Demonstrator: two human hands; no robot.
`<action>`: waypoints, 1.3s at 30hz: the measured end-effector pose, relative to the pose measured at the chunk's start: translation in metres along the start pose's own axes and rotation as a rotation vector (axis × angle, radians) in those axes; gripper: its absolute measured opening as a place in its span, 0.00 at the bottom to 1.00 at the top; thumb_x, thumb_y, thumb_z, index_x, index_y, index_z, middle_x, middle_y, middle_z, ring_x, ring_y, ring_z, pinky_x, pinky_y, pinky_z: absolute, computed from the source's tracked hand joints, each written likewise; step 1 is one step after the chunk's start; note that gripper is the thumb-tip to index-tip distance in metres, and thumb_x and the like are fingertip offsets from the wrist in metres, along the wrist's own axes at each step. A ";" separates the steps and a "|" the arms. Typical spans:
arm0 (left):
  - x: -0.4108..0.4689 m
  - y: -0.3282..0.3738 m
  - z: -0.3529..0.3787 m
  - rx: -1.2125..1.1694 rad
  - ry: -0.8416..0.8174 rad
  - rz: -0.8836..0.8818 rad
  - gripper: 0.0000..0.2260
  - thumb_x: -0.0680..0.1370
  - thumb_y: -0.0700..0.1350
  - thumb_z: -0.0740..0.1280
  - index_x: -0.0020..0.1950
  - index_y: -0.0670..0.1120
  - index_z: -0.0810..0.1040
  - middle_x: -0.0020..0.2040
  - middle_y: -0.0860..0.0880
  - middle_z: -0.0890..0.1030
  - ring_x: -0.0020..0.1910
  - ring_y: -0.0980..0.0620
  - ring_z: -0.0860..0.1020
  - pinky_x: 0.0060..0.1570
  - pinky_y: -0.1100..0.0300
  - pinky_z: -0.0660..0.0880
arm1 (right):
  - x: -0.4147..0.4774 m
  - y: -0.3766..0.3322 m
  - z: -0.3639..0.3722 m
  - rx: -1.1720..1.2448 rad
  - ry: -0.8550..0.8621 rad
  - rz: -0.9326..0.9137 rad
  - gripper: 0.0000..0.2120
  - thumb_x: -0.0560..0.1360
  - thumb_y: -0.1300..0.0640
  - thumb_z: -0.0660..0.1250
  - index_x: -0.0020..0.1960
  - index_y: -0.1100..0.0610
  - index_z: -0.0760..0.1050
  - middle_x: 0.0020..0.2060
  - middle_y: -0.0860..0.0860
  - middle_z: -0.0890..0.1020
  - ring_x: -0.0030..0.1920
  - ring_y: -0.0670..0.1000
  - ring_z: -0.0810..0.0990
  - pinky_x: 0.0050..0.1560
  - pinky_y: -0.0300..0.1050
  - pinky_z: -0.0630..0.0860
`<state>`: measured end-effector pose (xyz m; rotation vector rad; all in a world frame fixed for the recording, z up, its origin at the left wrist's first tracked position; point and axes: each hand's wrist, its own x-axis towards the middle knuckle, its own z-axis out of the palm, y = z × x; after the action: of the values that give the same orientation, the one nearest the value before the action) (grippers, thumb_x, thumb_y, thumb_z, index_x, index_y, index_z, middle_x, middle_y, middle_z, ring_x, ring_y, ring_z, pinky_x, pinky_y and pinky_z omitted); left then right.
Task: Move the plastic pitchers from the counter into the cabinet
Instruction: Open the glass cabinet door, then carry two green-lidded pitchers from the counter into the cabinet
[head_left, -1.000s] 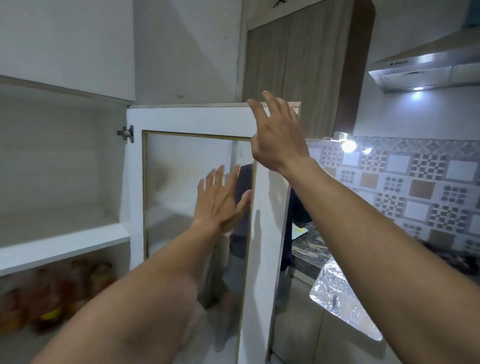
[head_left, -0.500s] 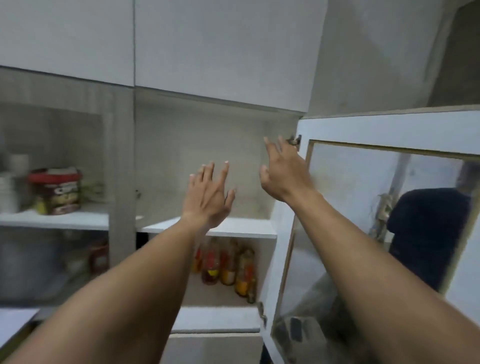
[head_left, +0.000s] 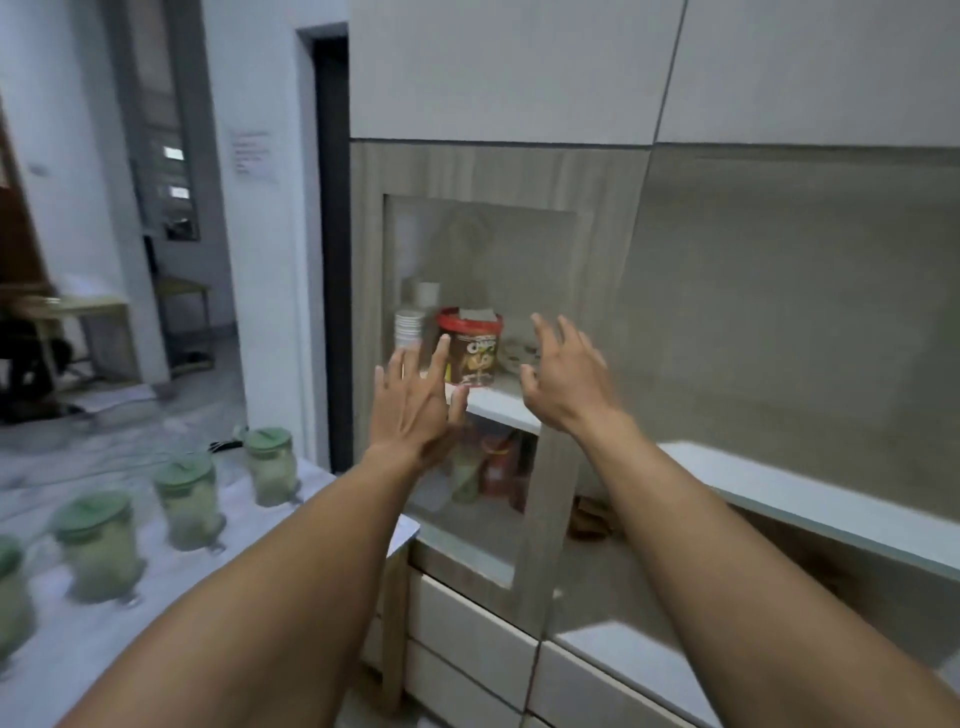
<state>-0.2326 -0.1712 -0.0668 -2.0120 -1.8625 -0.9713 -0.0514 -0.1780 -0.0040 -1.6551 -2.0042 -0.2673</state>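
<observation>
Several clear plastic pitchers with green lids stand in a row on the white counter (head_left: 78, 639) at lower left; the farthest pitcher (head_left: 271, 464) is nearest the cabinet, with another pitcher (head_left: 188, 501) and a third pitcher (head_left: 100, 544) in front of it. The cabinet's open right section shows a bare white shelf (head_left: 810, 499). My left hand (head_left: 415, 405) and my right hand (head_left: 566, 379) are both raised with fingers spread, holding nothing, in front of the closed glass-front door (head_left: 478, 540).
Behind the glass door sit a red-lidded brown tub (head_left: 470, 349), stacked cups (head_left: 409, 326) and packets below. White drawers (head_left: 467, 629) run beneath the cabinet. A dark doorway (head_left: 332, 249) and a room with a table lie to the left.
The view has swung left from the open cabinet door to the counter with the pitchers. Both hands left the door and now hover lower, in front of the glass-front section.
</observation>
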 end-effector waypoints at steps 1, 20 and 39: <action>0.003 -0.023 0.000 0.014 -0.002 -0.033 0.30 0.80 0.59 0.52 0.80 0.51 0.52 0.78 0.40 0.59 0.77 0.39 0.57 0.74 0.40 0.56 | 0.012 -0.018 0.017 0.021 -0.012 -0.025 0.33 0.78 0.50 0.61 0.80 0.55 0.55 0.78 0.62 0.61 0.76 0.63 0.61 0.74 0.61 0.62; 0.013 -0.320 0.096 0.151 0.020 -0.525 0.30 0.81 0.55 0.57 0.80 0.47 0.55 0.77 0.42 0.62 0.76 0.42 0.59 0.74 0.47 0.57 | 0.163 -0.218 0.315 0.299 -0.329 -0.338 0.30 0.81 0.51 0.58 0.80 0.56 0.54 0.78 0.61 0.58 0.78 0.61 0.57 0.75 0.60 0.60; 0.016 -0.464 0.285 -0.192 0.350 -1.547 0.39 0.73 0.56 0.71 0.77 0.43 0.58 0.74 0.42 0.68 0.73 0.40 0.65 0.67 0.44 0.65 | 0.204 -0.270 0.626 0.682 -0.708 -0.042 0.34 0.75 0.55 0.70 0.75 0.51 0.54 0.70 0.56 0.67 0.68 0.61 0.68 0.64 0.60 0.72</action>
<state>-0.5867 0.0829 -0.3933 0.0139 -2.9509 -1.6039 -0.5005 0.2246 -0.3824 -1.3364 -2.2250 1.0132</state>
